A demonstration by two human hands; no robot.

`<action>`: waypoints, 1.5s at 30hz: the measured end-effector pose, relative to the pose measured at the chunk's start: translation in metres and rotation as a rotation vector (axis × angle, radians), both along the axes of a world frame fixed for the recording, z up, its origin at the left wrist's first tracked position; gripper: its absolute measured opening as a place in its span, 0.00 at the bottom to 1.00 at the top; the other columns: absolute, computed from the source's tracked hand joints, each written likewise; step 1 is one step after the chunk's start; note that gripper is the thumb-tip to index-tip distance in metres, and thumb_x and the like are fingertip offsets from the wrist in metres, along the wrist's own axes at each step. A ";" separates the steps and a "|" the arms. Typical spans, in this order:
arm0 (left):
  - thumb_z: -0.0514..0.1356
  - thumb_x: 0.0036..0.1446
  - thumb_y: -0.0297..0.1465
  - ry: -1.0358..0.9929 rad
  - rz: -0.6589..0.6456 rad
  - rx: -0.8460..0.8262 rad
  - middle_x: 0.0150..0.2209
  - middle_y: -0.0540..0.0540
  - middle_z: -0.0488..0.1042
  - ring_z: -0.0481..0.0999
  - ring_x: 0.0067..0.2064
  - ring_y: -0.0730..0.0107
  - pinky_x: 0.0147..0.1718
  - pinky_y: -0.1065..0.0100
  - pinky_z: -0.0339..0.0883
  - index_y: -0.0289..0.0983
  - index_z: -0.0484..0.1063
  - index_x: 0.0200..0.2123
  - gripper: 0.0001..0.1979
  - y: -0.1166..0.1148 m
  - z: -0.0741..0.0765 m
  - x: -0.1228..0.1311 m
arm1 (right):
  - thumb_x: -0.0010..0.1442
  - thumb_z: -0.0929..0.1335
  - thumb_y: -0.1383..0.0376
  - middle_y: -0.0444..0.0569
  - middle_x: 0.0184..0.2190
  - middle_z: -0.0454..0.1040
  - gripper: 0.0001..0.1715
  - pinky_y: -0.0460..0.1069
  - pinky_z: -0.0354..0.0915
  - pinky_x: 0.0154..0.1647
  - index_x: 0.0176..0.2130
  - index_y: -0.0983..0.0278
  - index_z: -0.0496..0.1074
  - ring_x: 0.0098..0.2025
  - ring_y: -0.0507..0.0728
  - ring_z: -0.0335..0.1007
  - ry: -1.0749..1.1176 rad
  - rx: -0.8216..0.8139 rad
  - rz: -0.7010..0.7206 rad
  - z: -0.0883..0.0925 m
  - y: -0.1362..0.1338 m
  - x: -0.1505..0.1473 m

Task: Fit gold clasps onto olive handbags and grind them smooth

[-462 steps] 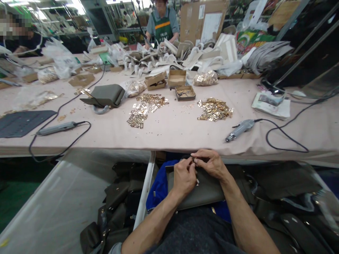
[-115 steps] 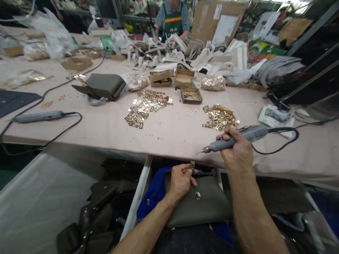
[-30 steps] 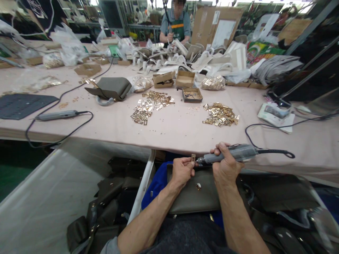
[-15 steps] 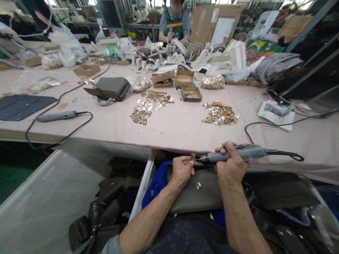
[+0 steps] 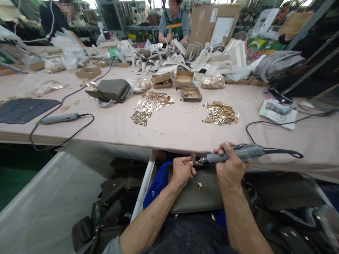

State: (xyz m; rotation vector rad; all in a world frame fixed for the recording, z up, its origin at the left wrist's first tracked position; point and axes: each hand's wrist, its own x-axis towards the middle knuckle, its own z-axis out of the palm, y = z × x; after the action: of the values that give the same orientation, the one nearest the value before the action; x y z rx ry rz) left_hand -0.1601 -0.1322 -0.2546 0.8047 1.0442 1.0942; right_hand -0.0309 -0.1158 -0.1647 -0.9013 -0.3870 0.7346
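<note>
Up it comes: the grey driver [image 5: 246, 154], lying on the table [image 5: 172, 125] earlier, is clamped in the right hand [image 5: 231, 162], tip just beside the gold plate [image 5: 193, 157]; the left hand [image 5: 182, 171] pinches that plate above the bag [image 5: 198, 201].

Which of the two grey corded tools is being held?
The corded tool in the right grip, pointed at the small metal plate; the other tool lies on the table at picture left.
</note>
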 end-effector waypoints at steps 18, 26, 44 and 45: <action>0.60 0.51 0.30 0.026 -0.001 -0.017 0.22 0.40 0.75 0.67 0.15 0.72 0.10 0.77 0.55 0.23 0.81 0.38 0.17 0.000 0.004 -0.001 | 0.50 0.80 0.67 0.40 0.24 0.70 0.16 0.49 0.72 0.28 0.32 0.65 0.71 0.22 0.49 0.65 -0.106 0.028 -0.027 0.004 -0.002 -0.020; 0.59 0.50 0.29 0.034 -0.005 -0.029 0.19 0.42 0.73 0.68 0.15 0.70 0.10 0.77 0.56 0.23 0.82 0.38 0.17 0.000 0.004 -0.001 | 0.53 0.79 0.66 0.41 0.24 0.71 0.13 0.50 0.72 0.27 0.32 0.65 0.73 0.21 0.50 0.66 -0.217 0.039 -0.053 0.002 -0.005 -0.027; 0.57 0.49 0.25 -0.001 -0.002 -0.047 0.19 0.41 0.74 0.70 0.16 0.69 0.12 0.76 0.59 0.24 0.81 0.34 0.14 0.001 0.012 0.000 | 0.56 0.77 0.61 0.43 0.23 0.72 0.13 0.52 0.72 0.26 0.31 0.65 0.74 0.21 0.53 0.69 -0.520 -0.036 -0.074 -0.001 -0.016 -0.039; 0.57 0.49 0.25 -0.003 0.000 -0.047 0.20 0.41 0.74 0.70 0.16 0.69 0.12 0.76 0.59 0.24 0.81 0.33 0.14 0.001 0.013 0.001 | 0.56 0.77 0.60 0.43 0.23 0.72 0.13 0.52 0.72 0.26 0.32 0.65 0.75 0.21 0.53 0.69 -0.529 -0.045 -0.064 -0.001 -0.017 -0.039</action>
State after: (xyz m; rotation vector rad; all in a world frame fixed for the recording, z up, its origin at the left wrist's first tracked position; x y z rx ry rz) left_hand -0.1596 -0.1316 -0.2414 0.7652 1.0639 1.0668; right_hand -0.0701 -0.1331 -0.1660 -1.1434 -0.8059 0.4388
